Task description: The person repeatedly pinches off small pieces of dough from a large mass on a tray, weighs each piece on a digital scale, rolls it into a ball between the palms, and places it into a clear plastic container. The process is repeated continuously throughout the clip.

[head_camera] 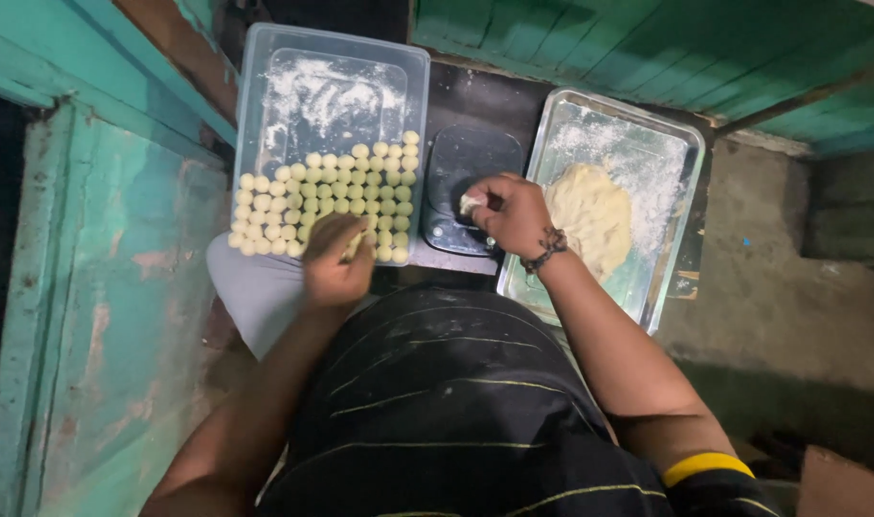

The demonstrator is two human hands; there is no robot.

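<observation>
A clear plastic tray [332,57] dusted with flour holds several rows of small pale dough balls [332,187] in its near half. My left hand [334,258] is at the tray's near edge, fingers curled around a dough ball among the front rows. My right hand [510,213] pinches a small white piece of dough [471,202] above a dark kitchen scale [461,158] that sits between the trays. On the right, a floured metal tray [648,134] carries a large lump of pale dough [590,215].
Both trays and the scale rest on a dark surface [475,96]. Green painted wooden boards [667,48] run behind, and a worn green wall [121,316] stands to the left. A concrete floor [791,306] lies at right. My dark striped shirt [456,402] fills the foreground.
</observation>
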